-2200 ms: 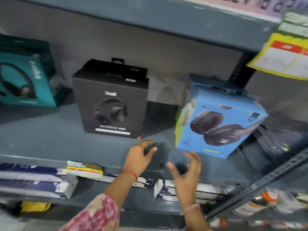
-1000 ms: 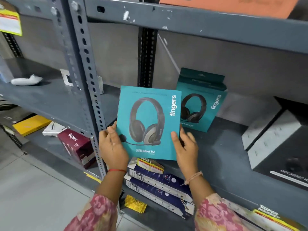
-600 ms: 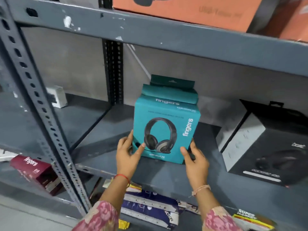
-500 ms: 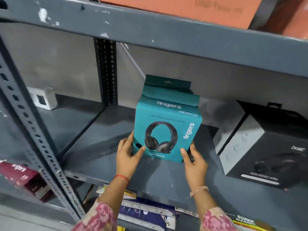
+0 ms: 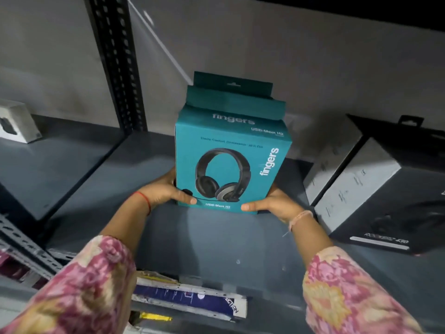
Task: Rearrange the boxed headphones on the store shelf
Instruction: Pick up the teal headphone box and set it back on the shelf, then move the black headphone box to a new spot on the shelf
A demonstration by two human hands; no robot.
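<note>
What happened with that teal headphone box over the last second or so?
A second ago both hands held the teal cardboard headphone box up in front of the shelf. Since then it has gone back onto the grey metal shelf, standing directly in front of a second teal box. The left hand and right hand still grip its lower corners. The black headphone box to the right has stayed put.

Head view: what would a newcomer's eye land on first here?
The teal headphone box stands upright mid-shelf, gripped low at its sides by the left hand and right hand. To its right lies a black headphone box, angled on the grey shelf.
</note>
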